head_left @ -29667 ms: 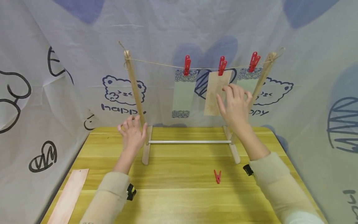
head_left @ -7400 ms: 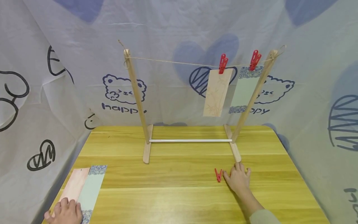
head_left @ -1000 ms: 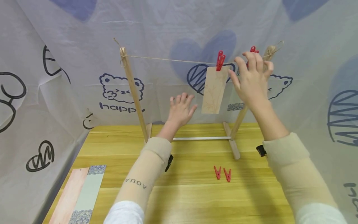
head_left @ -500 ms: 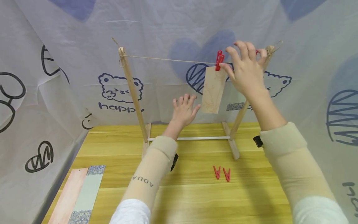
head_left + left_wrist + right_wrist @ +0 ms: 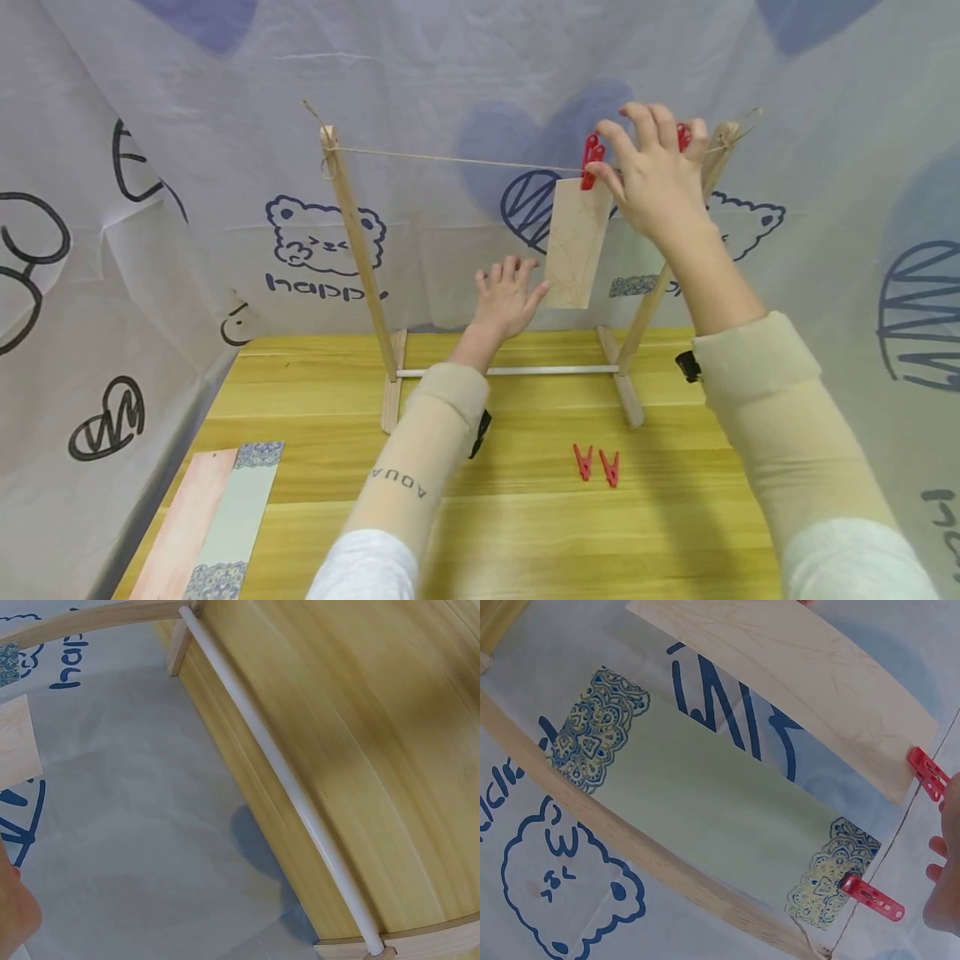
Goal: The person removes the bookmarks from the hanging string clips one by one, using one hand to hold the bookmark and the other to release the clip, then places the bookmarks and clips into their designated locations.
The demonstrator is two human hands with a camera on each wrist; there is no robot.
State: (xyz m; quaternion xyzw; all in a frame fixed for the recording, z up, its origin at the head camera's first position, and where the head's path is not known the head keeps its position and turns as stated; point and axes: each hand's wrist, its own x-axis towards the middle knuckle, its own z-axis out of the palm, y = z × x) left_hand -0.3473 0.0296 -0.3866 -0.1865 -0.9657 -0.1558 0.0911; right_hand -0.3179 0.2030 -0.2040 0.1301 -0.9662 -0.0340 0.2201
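In the head view, a beige card (image 5: pixel 576 250) hangs from the string under a red clothespin (image 5: pixel 590 162). My right hand (image 5: pixel 660 179) has its thumb and index finger at the handles of that clothespin, pinching it. My left hand (image 5: pixel 506 298) is raised with fingers spread and holds nothing; its thumb tip is right beside the card's lower left edge. Behind my right hand hangs a pale green card (image 5: pixel 712 795) with blue patterned ends, held by another red clothespin (image 5: pixel 874 898) in the right wrist view.
The string (image 5: pixel 450 158) spans two wooden posts (image 5: pixel 360 250) joined by a white rod (image 5: pixel 555 370). Two loose red clothespins (image 5: pixel 610 469) lie on the wooden table (image 5: pixel 525 533). At the left lie a pink card (image 5: pixel 183 525) and a green patterned card (image 5: pixel 236 517).
My right hand has moved left from near the right clothespin to the one on the beige card. My left hand has shifted right, toward that card's lower edge.
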